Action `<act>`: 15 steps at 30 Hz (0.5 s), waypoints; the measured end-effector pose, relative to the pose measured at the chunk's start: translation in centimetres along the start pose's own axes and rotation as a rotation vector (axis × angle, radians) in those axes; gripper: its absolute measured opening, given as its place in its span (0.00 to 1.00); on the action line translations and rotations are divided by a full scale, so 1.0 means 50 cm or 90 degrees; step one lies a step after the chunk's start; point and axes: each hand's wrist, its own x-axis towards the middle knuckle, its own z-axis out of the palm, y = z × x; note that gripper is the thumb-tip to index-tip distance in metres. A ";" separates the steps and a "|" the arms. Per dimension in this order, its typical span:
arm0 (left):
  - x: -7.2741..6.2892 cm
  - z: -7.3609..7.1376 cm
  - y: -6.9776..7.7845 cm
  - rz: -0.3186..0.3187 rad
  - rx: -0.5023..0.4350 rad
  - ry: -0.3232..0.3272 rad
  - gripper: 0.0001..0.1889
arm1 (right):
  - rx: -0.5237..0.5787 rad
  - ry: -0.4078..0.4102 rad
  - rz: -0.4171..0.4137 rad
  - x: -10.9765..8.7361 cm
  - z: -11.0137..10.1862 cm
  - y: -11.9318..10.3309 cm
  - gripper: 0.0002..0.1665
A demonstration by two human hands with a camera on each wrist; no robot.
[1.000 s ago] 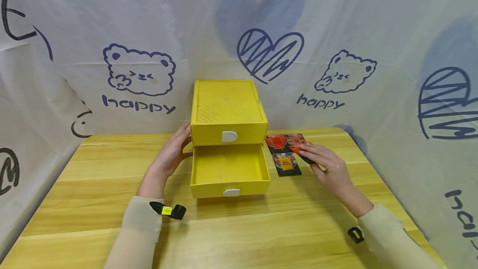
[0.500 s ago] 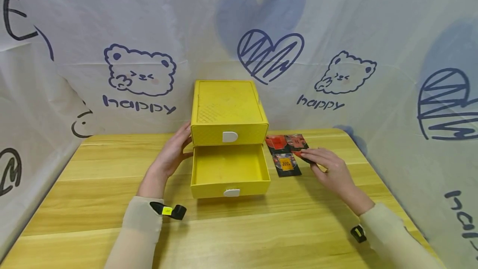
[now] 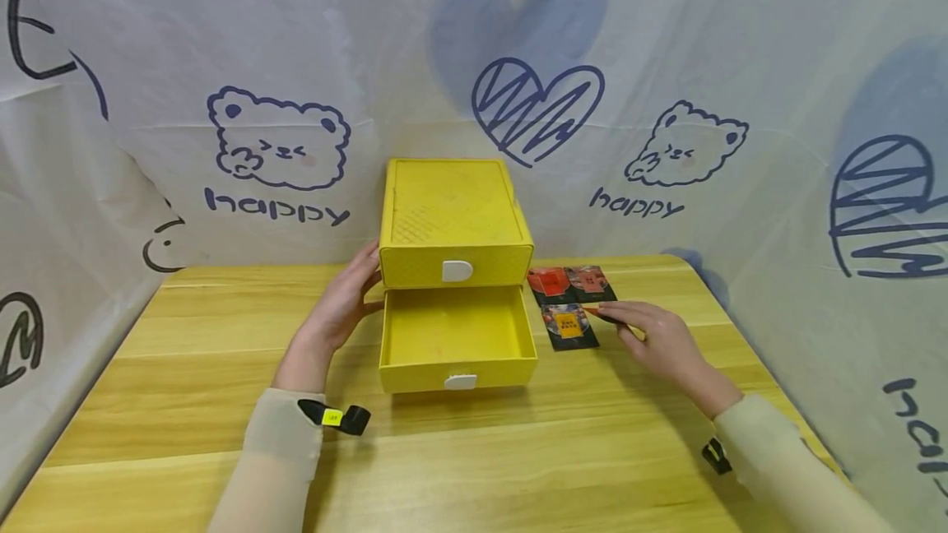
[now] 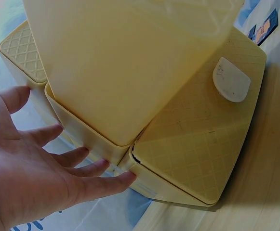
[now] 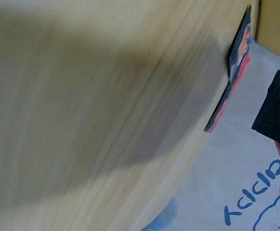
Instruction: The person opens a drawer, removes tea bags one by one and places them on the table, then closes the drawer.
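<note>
A yellow two-drawer box (image 3: 457,204) stands at the back of the table, its lower drawer (image 3: 457,331) pulled out with a bare floor. My left hand (image 3: 342,294) rests against the box's left side. In the left wrist view its spread fingertips (image 4: 125,178) lie along the yellow side wall. To the right of the box, my right hand (image 3: 662,344) pinches a small flat packet (image 5: 278,108), whose dark back carries small print. It is tilted above the table. Close by lie three more packets: a red one (image 3: 550,283), a reddish one (image 3: 592,281) and an orange-labelled one (image 3: 569,324).
The wooden table (image 3: 474,459) carries the box and packets. White cloth (image 3: 296,39) with blue bear and heart drawings hangs behind and at both sides. A white pull tab (image 3: 461,382) sticks out from the lower drawer's front.
My right hand has lifted and tilted its packet away from the others, uncovering more of the reddish one. The left hand and the box have stayed put.
</note>
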 end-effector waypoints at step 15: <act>0.000 -0.001 0.000 0.000 0.001 0.000 0.33 | -0.023 -0.107 0.068 0.006 0.018 0.038 0.24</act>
